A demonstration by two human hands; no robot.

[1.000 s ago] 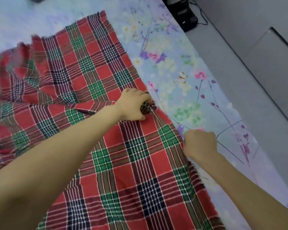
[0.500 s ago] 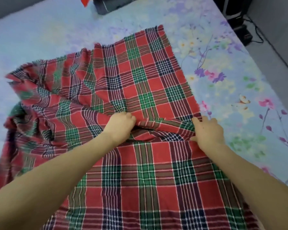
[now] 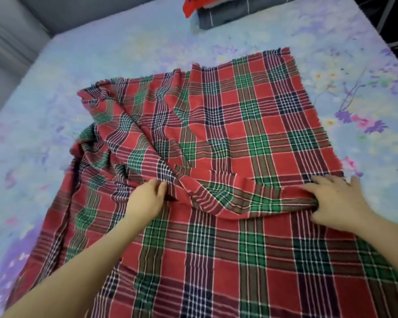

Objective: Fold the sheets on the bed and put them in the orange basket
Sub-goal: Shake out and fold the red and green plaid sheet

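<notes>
Plaid sheet, red with green and navy checks, lies spread over the middle of the bed, on its pale floral cover. The sheet's far right part is flat with a frayed edge. The left part is rumpled into ridges and bunched toward the bed's left side. The near part runs out of the bottom of the view.

A raised fold crosses the sheet between the two hands.

Left hand: on the left end of that fold, grip pressed together, fingers and thumb pinching a ridge of cloth.

Right hand: at the right end of the fold, near the sheet's right edge, grip spread, fingers straight and fanned flat on the cloth, pressing down.

Far end of bed: a grey folded cloth with a red item against it, well apart from the sheet.
</notes>
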